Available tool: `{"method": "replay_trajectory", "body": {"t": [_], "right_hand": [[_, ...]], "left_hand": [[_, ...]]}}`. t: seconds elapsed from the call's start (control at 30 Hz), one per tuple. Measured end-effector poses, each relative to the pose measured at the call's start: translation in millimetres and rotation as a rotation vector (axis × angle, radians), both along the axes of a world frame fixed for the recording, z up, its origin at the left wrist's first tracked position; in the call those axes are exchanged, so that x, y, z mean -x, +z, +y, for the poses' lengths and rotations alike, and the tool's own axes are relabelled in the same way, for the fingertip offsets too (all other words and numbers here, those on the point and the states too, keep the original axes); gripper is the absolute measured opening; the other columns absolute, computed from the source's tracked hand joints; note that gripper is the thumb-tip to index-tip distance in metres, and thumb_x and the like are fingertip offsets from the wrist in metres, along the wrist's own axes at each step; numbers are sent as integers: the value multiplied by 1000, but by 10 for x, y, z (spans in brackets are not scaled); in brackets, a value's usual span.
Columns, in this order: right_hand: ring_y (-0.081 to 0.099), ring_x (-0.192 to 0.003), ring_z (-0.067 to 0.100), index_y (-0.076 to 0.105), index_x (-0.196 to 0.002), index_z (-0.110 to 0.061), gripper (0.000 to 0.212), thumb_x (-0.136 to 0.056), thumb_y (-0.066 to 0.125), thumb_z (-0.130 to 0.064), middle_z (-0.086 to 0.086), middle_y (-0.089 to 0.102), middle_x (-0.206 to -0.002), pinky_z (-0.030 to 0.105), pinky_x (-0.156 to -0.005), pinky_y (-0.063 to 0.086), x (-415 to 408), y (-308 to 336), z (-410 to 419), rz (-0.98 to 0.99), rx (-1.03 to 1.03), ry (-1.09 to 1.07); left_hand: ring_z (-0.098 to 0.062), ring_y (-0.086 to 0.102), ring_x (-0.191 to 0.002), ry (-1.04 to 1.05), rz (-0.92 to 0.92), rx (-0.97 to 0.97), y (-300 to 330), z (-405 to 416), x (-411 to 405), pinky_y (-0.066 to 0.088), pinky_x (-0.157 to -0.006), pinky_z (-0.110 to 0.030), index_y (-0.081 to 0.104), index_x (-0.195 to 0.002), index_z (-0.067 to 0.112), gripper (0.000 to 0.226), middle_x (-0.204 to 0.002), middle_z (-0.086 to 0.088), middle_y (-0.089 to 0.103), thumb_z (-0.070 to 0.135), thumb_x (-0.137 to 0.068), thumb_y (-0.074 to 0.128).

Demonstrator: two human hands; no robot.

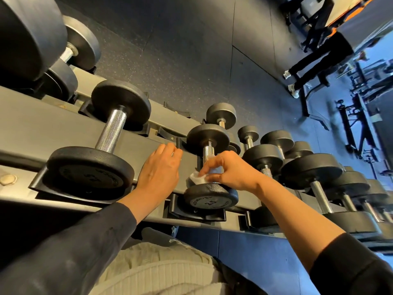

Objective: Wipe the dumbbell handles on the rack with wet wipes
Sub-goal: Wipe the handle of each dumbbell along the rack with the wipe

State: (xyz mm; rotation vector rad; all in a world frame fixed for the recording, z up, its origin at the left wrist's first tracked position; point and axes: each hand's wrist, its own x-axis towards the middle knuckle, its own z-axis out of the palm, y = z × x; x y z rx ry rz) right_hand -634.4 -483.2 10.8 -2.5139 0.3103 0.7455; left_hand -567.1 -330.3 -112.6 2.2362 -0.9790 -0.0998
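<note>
A small black dumbbell (210,198) marked 2.5 lies in its cradle on the grey rack (53,128). My right hand (229,170) grips a white wet wipe (197,177) wrapped round the lower part of its knurled chrome handle (208,151). My left hand (159,167) rests flat, fingers straight, on the rack beam just left of that dumbbell. A larger dumbbell (100,141) with a bare chrome handle sits further left.
Several more dumbbells (308,173) line the rack to the right, and bigger ones (32,39) sit at the upper left. Dark rubber floor (180,50) lies beyond the rack. A person's legs (308,64) and gym benches stand at the far right.
</note>
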Motion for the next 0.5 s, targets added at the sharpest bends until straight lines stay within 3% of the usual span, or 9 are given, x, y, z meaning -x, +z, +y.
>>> {"method": "replay_trajectory", "body": {"t": [0.1,0.27,0.37,0.5], "right_hand": [[61,-94,0,73,-98,-17,16,-85,66,-10,-9,68,-98,19,-90,48,103,65,-18,-48,-46,-92],[63,-95,5,70,-103,-17,21,-87,63,-6,-1,69,-101,18,-86,51,191,80,2,-443,-68,-439],[63,-98,7,69,-106,-18,22,-88,62,-7,-2,69,-103,18,-86,50,87,48,71,-529,-50,-458],[62,-97,7,70,-106,-15,21,-87,63,-9,-3,69,-102,23,-88,51,-178,-37,213,-592,-97,-438]], "left_hand": [[-27,54,-85,2,40,47,5,19,1,45,-63,-32,63,-103,5,25,-97,-13,58,-3,-78,62],[-26,55,-89,-30,124,169,131,109,35,46,-60,-28,63,-102,7,28,-98,-10,58,-9,-78,62],[-25,56,-89,-104,73,213,303,198,89,47,-60,-26,63,-101,7,31,-97,-9,58,-10,-76,64],[-26,57,-89,-109,-7,238,530,341,32,53,-60,-34,63,-104,6,32,-99,-10,59,-9,-76,61]]}}
